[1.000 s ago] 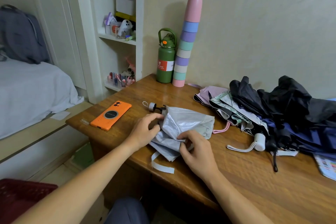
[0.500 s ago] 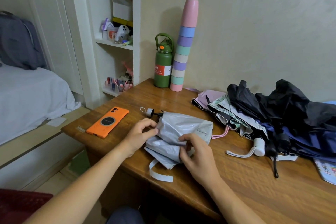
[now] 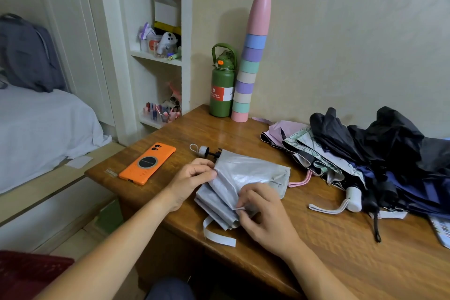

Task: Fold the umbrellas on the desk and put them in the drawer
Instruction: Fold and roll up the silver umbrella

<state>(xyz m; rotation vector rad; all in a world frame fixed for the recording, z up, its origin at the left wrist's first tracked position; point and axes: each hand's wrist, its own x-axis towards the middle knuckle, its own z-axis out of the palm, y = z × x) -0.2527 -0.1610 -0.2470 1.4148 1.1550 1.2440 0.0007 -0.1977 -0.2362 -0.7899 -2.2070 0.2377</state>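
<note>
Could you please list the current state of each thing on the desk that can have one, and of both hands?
Silver umbrella: collapsed, canopy loose, strap unfastened.
Left hand: pinching the canopy near the handle end.
Right hand: pinching a canopy fold.
Umbrella pile: unfolded, heaped at the right.
Green bottle: upright, lid on.
Cup stack: upright, nested.
Orange phone: face down.

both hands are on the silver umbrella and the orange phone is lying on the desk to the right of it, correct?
Not quite. Both hands, left and right, do grip the silver umbrella, but the head view shows the orange phone on the desk to its left.
</note>
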